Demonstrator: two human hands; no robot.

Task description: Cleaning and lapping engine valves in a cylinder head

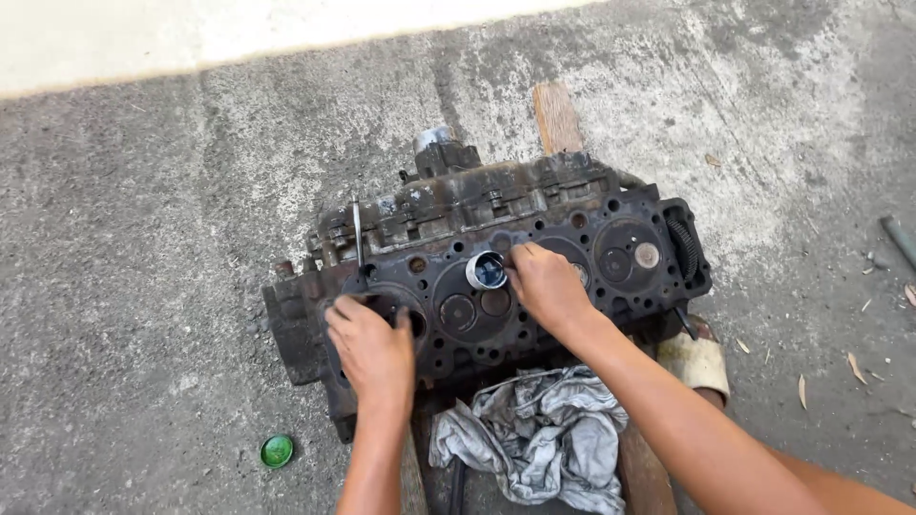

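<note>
From the head camera, a grimy cylinder head [496,257] lay on the concrete floor [143,238], its valve face turned up. The left hand [372,351] rested on that face at about eight o'clock, fingers curled over one chamber; I could not tell whether it gripped anything. A thin metal rod [358,234] stood upright just above it, at ten o'clock. The right hand [546,286] sat near the centre, fingertips touching the head beside a small open tin [487,271]. A crumpled grey rag [534,434] lay at six o'clock, a green lid [277,450] at seven, and a wooden plank [558,116] stuck out at twelve.
</note>
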